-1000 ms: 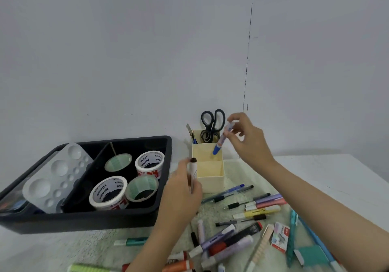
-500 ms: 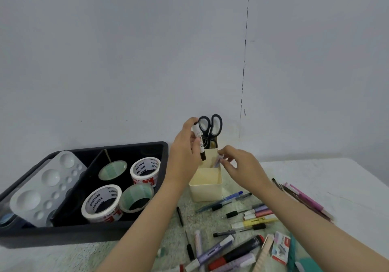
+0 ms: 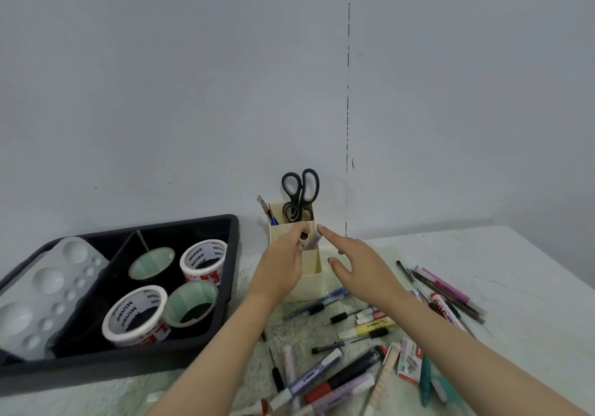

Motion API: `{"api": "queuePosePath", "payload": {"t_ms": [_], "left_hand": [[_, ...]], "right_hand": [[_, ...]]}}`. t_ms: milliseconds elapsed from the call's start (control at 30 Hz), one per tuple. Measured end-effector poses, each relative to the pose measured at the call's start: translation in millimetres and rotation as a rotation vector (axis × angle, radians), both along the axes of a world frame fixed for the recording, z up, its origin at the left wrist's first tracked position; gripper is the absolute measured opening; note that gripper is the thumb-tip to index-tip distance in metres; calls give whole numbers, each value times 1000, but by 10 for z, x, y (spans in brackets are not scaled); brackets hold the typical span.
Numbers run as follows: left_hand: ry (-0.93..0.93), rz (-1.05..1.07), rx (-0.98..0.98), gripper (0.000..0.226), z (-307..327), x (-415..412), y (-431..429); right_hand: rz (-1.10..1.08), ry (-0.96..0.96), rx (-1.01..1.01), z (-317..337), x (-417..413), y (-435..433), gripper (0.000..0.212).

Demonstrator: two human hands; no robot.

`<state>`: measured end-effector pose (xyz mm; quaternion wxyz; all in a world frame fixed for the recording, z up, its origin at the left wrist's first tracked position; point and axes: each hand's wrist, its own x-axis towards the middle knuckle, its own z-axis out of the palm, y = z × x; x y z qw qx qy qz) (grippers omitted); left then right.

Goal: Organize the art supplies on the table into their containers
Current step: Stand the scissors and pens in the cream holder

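The left hand [image 3: 283,264] pinches a slim, dark-tipped plastic marker [image 3: 303,236] in the middle compartment of the cream plastic pen box [image 3: 309,286] at far centre, the right hand [image 3: 357,261] spread empty just right; light, stiff, likely slippery, best gripped mid-barrel.

The left grip [image 3: 283,261] covers most of the marker [image 3: 304,236] it pinches (only a dark end peeks out) and blocks the left side of the cream organiser [image 3: 312,286]. The scissors [image 3: 301,187] show handles only, with the blades down inside the back compartment. The palette [image 3: 48,286] and black tray [image 3: 128,369] run off the left edge. The bottom edge cuts the loose markers [image 3: 338,393].
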<state>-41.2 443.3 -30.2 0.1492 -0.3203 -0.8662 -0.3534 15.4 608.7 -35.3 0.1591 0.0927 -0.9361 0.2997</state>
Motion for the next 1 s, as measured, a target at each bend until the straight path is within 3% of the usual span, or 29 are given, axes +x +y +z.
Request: {"api": "queuePosePath", "payload": {"t_ms": [133, 233, 400, 567, 733, 1000], "left_hand": [[-36, -30, -53, 34, 56, -13, 3], [-50, -76, -34, 48, 54, 35, 7], [144, 20, 33, 53, -79, 298, 18], [199, -135, 33, 33, -271, 631, 91], [-74, -308, -134, 17, -437, 930, 229], [-122, -350, -200, 15, -604, 1056, 273]], "right_hand": [[38, -34, 6, 11, 43, -1, 66], [1, -40, -18, 39, 137, 23, 60], [-228, -62, -29, 78, 477, 393, 29], [-591, -289, 229, 28, 948, 853, 11], [-665, -608, 192, -102, 1283, 1034, 9], [-700, -565, 203, -25, 1474, 886, 16]]}}
